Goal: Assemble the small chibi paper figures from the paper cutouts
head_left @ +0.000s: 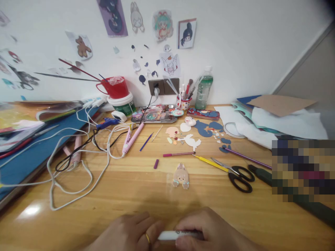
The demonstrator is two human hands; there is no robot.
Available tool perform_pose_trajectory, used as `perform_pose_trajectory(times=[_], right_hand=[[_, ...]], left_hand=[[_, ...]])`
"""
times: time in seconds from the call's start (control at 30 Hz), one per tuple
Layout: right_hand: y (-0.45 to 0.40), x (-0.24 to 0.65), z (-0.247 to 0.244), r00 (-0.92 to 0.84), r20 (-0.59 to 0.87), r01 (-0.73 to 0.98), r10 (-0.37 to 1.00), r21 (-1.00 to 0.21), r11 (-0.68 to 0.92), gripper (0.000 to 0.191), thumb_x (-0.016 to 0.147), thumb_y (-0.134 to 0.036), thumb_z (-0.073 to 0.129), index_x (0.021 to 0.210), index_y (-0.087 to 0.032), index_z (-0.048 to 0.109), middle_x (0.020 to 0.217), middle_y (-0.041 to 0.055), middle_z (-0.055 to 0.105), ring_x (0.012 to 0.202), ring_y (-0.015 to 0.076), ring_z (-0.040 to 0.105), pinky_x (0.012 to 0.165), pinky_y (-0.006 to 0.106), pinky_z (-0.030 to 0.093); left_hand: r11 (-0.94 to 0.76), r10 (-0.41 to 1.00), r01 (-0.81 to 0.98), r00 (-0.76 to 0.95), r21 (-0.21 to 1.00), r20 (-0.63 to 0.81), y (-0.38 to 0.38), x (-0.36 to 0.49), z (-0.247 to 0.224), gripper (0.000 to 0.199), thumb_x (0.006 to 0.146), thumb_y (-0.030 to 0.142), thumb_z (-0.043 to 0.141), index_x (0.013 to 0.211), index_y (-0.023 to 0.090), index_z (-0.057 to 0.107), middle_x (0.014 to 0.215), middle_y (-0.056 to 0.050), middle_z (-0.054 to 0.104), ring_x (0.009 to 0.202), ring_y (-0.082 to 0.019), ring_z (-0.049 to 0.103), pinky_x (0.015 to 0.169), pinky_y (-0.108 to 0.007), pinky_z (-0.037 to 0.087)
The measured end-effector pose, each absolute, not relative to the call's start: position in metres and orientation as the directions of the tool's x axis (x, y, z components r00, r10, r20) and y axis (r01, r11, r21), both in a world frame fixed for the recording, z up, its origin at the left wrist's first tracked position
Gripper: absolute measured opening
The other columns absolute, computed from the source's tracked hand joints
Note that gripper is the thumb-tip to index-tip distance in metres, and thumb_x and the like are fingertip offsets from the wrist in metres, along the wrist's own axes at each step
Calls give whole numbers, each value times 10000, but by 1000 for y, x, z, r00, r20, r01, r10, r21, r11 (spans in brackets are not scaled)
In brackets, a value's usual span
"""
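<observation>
Near the bottom edge of the head view, a white marker pen with dark lettering lies level between my two hands. My right hand is closed around its right part, thumb below and fingers above. My left hand, with a ring on one finger, is closed at the pen's left end; its fingertips are partly hidden. Beyond the hands, a small bunny-eared paper figure lies flat on the wooden table. A small purple cap and a slim magenta pen lie farther back.
To the right are scissors, a yellow-handled tool and a pixelated area. Blue and white cutouts lie behind. At left are white cables, a pink iron and a blue board. A bottle stands by the wall.
</observation>
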State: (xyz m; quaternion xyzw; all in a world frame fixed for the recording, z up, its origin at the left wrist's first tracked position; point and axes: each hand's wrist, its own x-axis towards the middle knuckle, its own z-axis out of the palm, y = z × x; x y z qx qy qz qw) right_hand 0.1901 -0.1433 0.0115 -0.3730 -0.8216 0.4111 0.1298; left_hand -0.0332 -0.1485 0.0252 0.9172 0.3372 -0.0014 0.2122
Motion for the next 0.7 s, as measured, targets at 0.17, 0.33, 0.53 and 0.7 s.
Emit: perform_pose_trajectory(times=[0.17,0.33,0.53,0.7], right_hand=[[-122,217,32,-441,336,564,833,-618,548,197,858,-237,440,933,-235,622,878,-8,662,813,125,593,723,231,453],[-100,235,31,-283,335,743,898,-516,427,182,859,-239,439,845,-233,620,822,2,645,783,138,604,678,257,483],[-89,240,16,-364,476,810,800,-263,525,241,871,-253,401,803,-218,629,778,9,653,736,146,622,633,254,502],[-75,256,7,-418,515,860,748,-40,508,250,872,-210,370,862,-218,620,808,8,647,753,149,619,652,259,490]], left_hand=[[-522,827,756,562,396,18,-119,-66,20,253,908,204,290,809,209,523,760,-25,566,655,-139,510,610,-223,381],[-200,975,974,187,110,120,-83,-85,10,319,925,319,238,900,185,527,909,-70,538,872,-213,544,731,-332,444],[-137,983,987,146,-85,111,-60,-75,-4,372,929,253,216,935,142,571,985,-115,561,952,-258,551,728,-373,474],[-160,968,982,176,-97,181,-51,-68,5,344,915,229,259,924,126,586,1009,-148,555,937,-268,541,726,-392,470]])
